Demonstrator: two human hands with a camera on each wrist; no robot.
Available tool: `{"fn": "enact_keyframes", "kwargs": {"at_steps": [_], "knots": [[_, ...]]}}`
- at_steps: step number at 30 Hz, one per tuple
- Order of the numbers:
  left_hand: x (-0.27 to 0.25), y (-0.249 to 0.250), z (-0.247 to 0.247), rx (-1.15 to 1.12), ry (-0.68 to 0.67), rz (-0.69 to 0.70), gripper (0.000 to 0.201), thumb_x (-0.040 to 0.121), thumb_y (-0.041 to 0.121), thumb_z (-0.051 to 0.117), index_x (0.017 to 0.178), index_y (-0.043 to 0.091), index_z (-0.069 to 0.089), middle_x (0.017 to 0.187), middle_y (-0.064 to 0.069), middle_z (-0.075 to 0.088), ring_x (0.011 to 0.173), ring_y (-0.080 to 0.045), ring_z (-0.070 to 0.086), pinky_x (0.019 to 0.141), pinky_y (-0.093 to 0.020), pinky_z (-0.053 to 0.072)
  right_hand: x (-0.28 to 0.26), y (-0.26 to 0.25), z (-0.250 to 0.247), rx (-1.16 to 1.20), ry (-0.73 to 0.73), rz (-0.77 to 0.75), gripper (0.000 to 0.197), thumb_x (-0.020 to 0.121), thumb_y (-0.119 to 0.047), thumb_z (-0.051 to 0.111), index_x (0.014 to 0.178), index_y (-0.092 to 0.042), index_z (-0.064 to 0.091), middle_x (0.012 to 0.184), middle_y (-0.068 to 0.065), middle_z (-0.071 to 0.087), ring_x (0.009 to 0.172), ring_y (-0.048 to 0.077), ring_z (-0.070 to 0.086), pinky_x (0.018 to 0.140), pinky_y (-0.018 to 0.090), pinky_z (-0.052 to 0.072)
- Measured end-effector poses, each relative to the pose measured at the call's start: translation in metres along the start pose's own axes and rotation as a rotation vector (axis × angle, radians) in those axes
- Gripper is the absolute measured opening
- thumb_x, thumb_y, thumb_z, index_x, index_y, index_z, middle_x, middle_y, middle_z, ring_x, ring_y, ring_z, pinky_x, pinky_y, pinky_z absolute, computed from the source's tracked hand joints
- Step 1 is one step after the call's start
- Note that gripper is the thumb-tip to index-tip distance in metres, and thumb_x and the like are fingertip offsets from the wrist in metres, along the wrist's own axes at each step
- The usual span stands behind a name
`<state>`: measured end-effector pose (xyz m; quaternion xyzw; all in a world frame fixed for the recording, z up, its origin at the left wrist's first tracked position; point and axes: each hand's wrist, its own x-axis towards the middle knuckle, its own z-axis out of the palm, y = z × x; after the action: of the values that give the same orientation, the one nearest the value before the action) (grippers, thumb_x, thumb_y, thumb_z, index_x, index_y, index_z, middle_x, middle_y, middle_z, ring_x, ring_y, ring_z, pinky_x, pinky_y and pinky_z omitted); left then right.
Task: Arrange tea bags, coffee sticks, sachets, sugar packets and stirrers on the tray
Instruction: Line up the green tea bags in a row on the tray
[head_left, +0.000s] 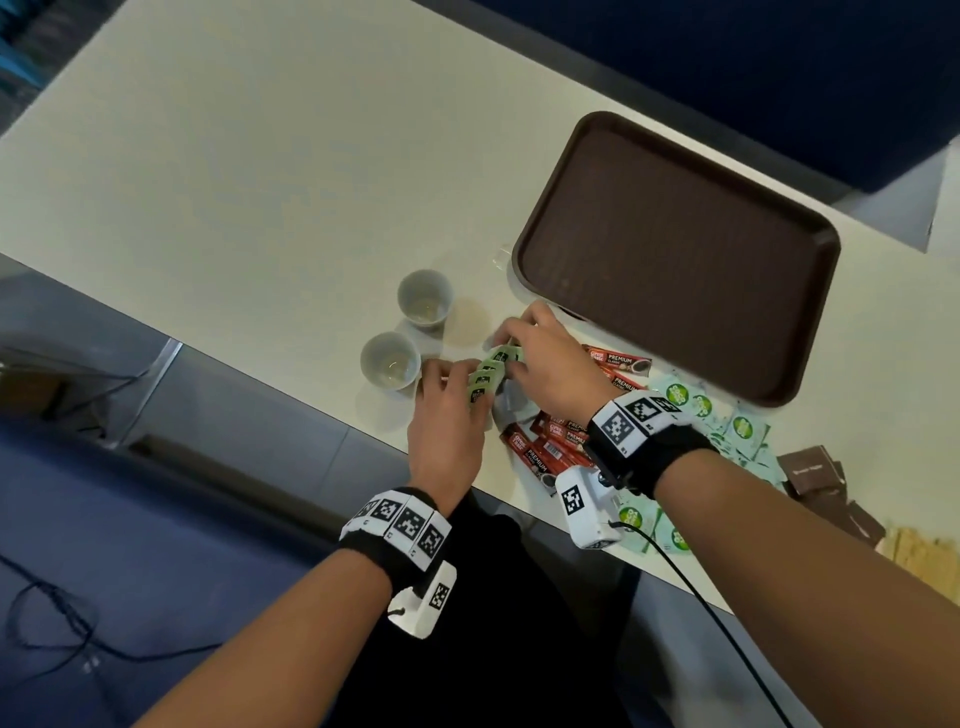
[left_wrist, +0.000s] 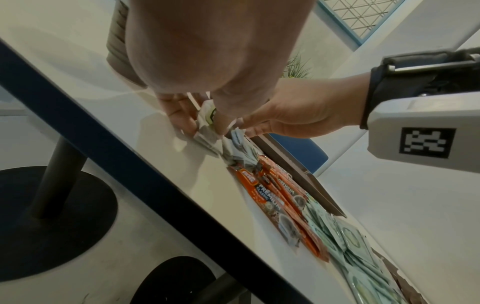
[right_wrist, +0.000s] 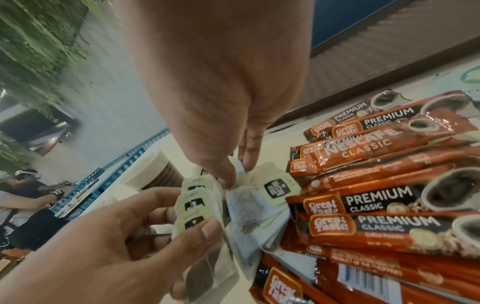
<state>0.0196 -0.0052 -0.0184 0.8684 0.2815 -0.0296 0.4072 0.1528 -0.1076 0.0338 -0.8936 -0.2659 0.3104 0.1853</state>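
Several tea bags (head_left: 491, 371) with pale green tags are fanned in my left hand (head_left: 462, 387), thumb on top in the right wrist view. My right hand (head_left: 511, 353) pinches one more tea bag (right_wrist: 240, 174) between thumb and forefinger, just above the loose tea bags (right_wrist: 246, 209) on the table. Red coffee sticks (head_left: 550, 441) lie in a pile under my right wrist. Green sachets (head_left: 727, 421), brown sugar packets (head_left: 815, 473) and wooden stirrers (head_left: 930, 556) lie further right. The brown tray (head_left: 675, 249) sits bare beyond my right hand.
Two paper cups (head_left: 425, 299) (head_left: 390, 360) stand on the white table (head_left: 260, 156), just left of my hands. The table's near edge (head_left: 311, 395) runs close under my left hand. A person stands at another table in the right wrist view.
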Motion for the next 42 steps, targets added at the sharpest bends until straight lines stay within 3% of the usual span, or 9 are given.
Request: {"fn": "enact_keyframes", "kwargs": {"at_steps": [6,14,21,24,29,33,36,39,42], "knots": [[0.007,0.001,0.002,-0.151,0.014,0.05,0.03,0.099,0.02,0.074,0.126,0.024,0.061,0.126,0.005,0.061,0.114,-0.02,0.057,0.093,-0.045,0.053,-0.005,0.002,-0.008,0.094,0.027,-0.021,0.021,0.103,-0.004,0.062,0.112,-0.023,0.065,0.119,-0.003,0.05,0.099,0.01,0.05,0.088,0.024,0.038],[0.015,-0.001,0.003,-0.14,-0.012,0.016,0.03,0.101,0.038,0.072,0.125,0.038,0.055,0.107,0.007,0.065,0.106,-0.016,0.058,0.08,-0.043,0.053,0.001,0.016,-0.012,0.149,0.009,-0.041,0.018,0.1,-0.014,0.072,0.11,-0.027,0.065,0.126,-0.005,0.049,0.118,0.016,0.051,0.103,0.034,0.046],[0.022,0.002,0.002,-0.204,-0.001,0.078,0.025,0.101,0.029,0.073,0.125,0.026,0.068,0.106,0.01,0.069,0.1,-0.012,0.059,0.079,-0.034,0.05,0.006,0.026,-0.017,0.149,0.006,-0.033,0.031,0.097,-0.01,0.071,0.11,-0.035,0.056,0.115,-0.008,0.064,0.113,0.02,0.053,0.099,0.041,0.049],[0.026,0.006,0.0,-0.239,0.012,0.119,0.024,0.101,0.023,0.075,0.124,0.019,0.069,0.112,0.011,0.065,0.094,-0.005,0.058,0.079,-0.015,0.046,0.009,0.028,-0.019,0.216,0.0,-0.072,0.036,0.095,-0.005,0.071,0.112,-0.033,0.057,0.113,-0.006,0.064,0.108,0.014,0.061,0.097,0.042,0.055],[0.031,0.009,0.002,-0.233,0.054,0.166,0.028,0.097,0.018,0.08,0.122,0.011,0.071,0.132,0.009,0.058,0.105,0.004,0.054,0.088,0.001,0.04,0.01,0.032,-0.02,0.254,-0.014,-0.032,0.054,0.097,0.009,0.056,0.136,-0.028,0.059,0.135,-0.004,0.051,0.105,0.001,0.059,0.095,0.02,0.051],[0.035,0.008,0.005,-0.231,0.036,0.162,0.029,0.095,0.021,0.081,0.121,0.014,0.07,0.126,0.011,0.058,0.1,0.003,0.056,0.086,-0.002,0.042,0.015,0.032,-0.019,0.204,-0.027,-0.015,0.056,0.101,0.003,0.06,0.149,-0.025,0.053,0.136,-0.004,0.051,0.088,-0.012,0.053,0.084,0.007,0.043],[0.036,0.007,0.006,-0.236,0.006,0.138,0.027,0.096,0.024,0.081,0.119,0.02,0.067,0.116,0.015,0.058,0.096,0.004,0.058,0.08,-0.012,0.045,0.017,0.032,-0.019,0.185,-0.029,0.003,0.046,0.102,-0.001,0.063,0.143,-0.021,0.059,0.126,-0.003,0.049,0.09,-0.003,0.05,0.092,0.021,0.048],[0.036,0.009,0.007,-0.287,-0.004,0.103,0.027,0.096,0.026,0.081,0.117,0.026,0.064,0.11,0.013,0.064,0.093,-0.004,0.064,0.078,-0.032,0.056,0.018,0.035,-0.017,0.166,-0.033,0.027,0.037,0.102,-0.005,0.067,0.134,-0.021,0.061,0.126,-0.005,0.043,0.085,-0.007,0.05,0.079,0.007,0.042],[0.036,0.011,0.008,-0.307,-0.014,0.068,0.03,0.096,0.029,0.081,0.12,0.029,0.063,0.108,0.014,0.069,0.093,-0.007,0.068,0.08,-0.039,0.06,0.019,0.037,-0.011,0.189,0.003,0.047,0.032,0.1,-0.007,0.07,0.127,-0.022,0.061,0.129,-0.006,0.042,0.088,-0.004,0.054,0.077,0.006,0.042]]}}
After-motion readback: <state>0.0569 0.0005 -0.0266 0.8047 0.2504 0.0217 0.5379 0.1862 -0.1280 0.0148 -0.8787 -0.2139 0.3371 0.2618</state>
